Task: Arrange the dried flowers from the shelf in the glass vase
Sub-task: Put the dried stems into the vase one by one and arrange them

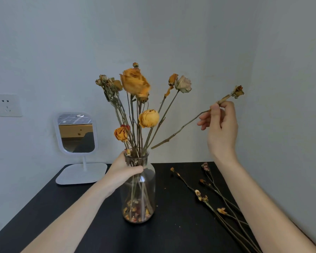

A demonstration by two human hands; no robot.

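While the glass vase (144, 189) stands on the black table (181, 225) with a bunch of dried flowers (135, 83) upright in it, the left hand (122, 170) grips its neck. The right hand (221, 125) pinches one more stem (181, 127) between thumb and fingers (227, 106), raised right of the bunch, its lower end near the vase mouth. Loose stems (222, 210) lie on the table to the right; a white mirror (77, 132) stands back left.

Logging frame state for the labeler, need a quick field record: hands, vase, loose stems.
left hand: grips the glass vase at its neck
right hand: pinches a dried stem near its bud, lower end just outside the vase mouth
in vase: bunch of dried flowers
loose stems: lying on the black table, right of the vase
background: white mirror
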